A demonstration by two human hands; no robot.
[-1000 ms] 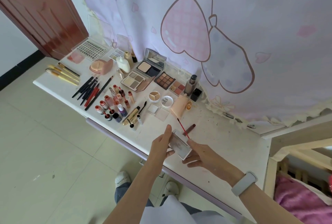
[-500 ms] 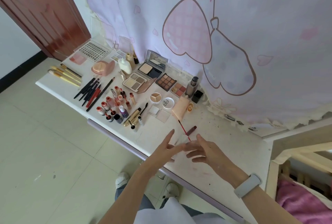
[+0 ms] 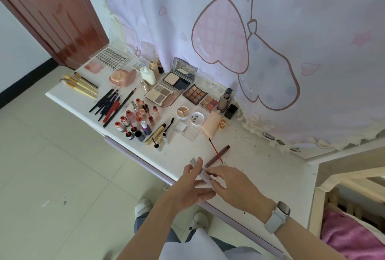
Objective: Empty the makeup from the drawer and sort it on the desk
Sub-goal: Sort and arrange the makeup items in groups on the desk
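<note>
A thin silver compact (image 3: pixel 201 172), seen edge-on, is held over the white desk (image 3: pixel 268 168) near its front edge. My left hand (image 3: pixel 192 184) grips it from the left, thumb on the upper edge. My right hand (image 3: pixel 231 184) pinches it from the right with its fingertips. Just behind lie a red lip-gloss wand (image 3: pixel 215 150) and its brown tube (image 3: pixel 217 155). Sorted makeup covers the desk's left half: lip glosses (image 3: pixel 137 120), dark pencils (image 3: pixel 111 105), yellow brushes (image 3: pixel 80 85), palettes (image 3: pixel 194 94), mascaras (image 3: pixel 159 134).
A pink printed curtain (image 3: pixel 250 30) hangs behind the desk. At far left stands a brown door (image 3: pixel 52 15). A wooden bed frame with a pink blanket (image 3: pixel 352 239) sits at right. Tiled floor (image 3: pixel 62 176) lies in front, and the desk's purple front edge (image 3: pixel 150 168) runs beneath my hands.
The compact lay flat and face-up between both hands a second ago; it has since been turned on edge, and both hands stay on it at the same spot.
</note>
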